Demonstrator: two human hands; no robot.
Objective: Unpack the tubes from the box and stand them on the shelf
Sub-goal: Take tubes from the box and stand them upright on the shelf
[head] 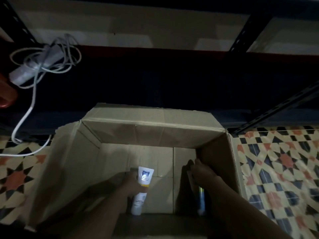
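Down inside the box (151, 125), a white tube (144, 175) is held round its middle by the left hand (131, 184). It is judged to be light, soft and a bit slippery, so it should be gripped gently and not squeezed. A darker tube (201, 199) lies just under the right hand (203, 173), whose grip cannot be made out.

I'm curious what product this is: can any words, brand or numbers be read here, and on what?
None can be read.
White tube in the left hand: blue logo patch and grey print, too blurred.
Dark tube in the right hand: too dark to tell.
Box: no print shows.
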